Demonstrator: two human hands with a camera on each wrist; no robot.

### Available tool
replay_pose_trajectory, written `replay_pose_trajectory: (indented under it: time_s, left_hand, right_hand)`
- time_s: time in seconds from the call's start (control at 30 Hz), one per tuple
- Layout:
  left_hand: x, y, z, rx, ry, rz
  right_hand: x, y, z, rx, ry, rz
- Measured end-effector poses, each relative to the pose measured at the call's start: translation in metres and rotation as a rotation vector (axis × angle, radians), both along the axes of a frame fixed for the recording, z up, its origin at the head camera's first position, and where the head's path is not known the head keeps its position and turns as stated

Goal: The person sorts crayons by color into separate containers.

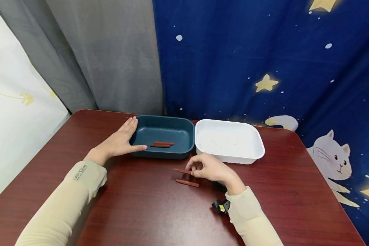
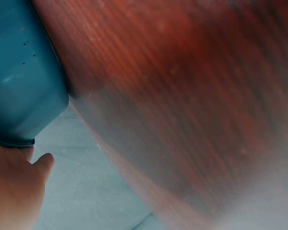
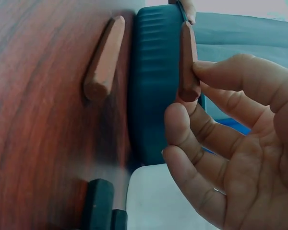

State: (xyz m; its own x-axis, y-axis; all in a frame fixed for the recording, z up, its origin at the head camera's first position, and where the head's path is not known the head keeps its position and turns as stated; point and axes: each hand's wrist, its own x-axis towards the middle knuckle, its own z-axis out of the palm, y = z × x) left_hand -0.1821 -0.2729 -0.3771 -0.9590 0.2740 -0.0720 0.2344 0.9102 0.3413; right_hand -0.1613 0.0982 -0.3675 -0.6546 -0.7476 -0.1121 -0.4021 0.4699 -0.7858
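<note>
My right hand (image 1: 210, 168) pinches a reddish-brown crayon (image 3: 188, 64) between thumb and fingers, above the table in front of the teal bin (image 1: 163, 154). A second brown crayon (image 1: 187, 183) lies on the table just below that hand. Two more brown crayons (image 1: 160, 146) lie side by side on the floor of the bin. At the bin's left end rests my left hand (image 1: 118, 141), its fingers straight along the side and its thumb at the front rim. The left wrist view shows only part of this hand, by the bin's edge.
A white bin (image 1: 230, 160) stands right of the teal one. Dark crayon-like sticks (image 3: 98, 206) lie on the table, mostly hidden under my right hand in the head view. A black strap piece (image 1: 221, 206) sits at my right wrist. Curtains (image 1: 249, 61) hang behind the table (image 1: 147, 212).
</note>
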Motion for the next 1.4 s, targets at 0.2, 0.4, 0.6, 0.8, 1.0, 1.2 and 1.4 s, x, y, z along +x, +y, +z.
replay_pose_trajectory:
  time_s: [0.2,0.4,0.6,0.8,1.0,1.2,1.4]
  left_hand:
    - [0.001,-0.001,0.001,-0.004,-0.001,0.002]
    - [-0.001,0.001,-0.001,-0.003,0.002,-0.005]
    - [-0.001,0.001,-0.003,-0.003,0.014,-0.009]
    - [0.000,0.000,-0.003,-0.009,0.032,-0.009]
    - [0.002,0.000,-0.004,-0.001,0.029,-0.010]
    - [0.002,0.000,-0.005,-0.003,0.032,-0.010]
    - [0.000,-0.001,-0.005,-0.012,0.043,-0.002]
  right_hand:
    - [-0.001,0.000,0.005,-0.021,0.045,0.012]
    - [-0.004,-0.002,0.009,-0.042,0.079,0.017]
    - [-0.010,-0.007,0.013,-0.071,0.108,0.023]
    - [-0.019,-0.017,0.018,-0.089,0.117,0.013]
    - [-0.029,-0.026,0.024,-0.118,0.100,-0.023]
    - [-0.038,-0.032,0.024,-0.144,0.115,-0.065]
    - [-0.050,-0.040,0.019,-0.153,0.100,-0.103]
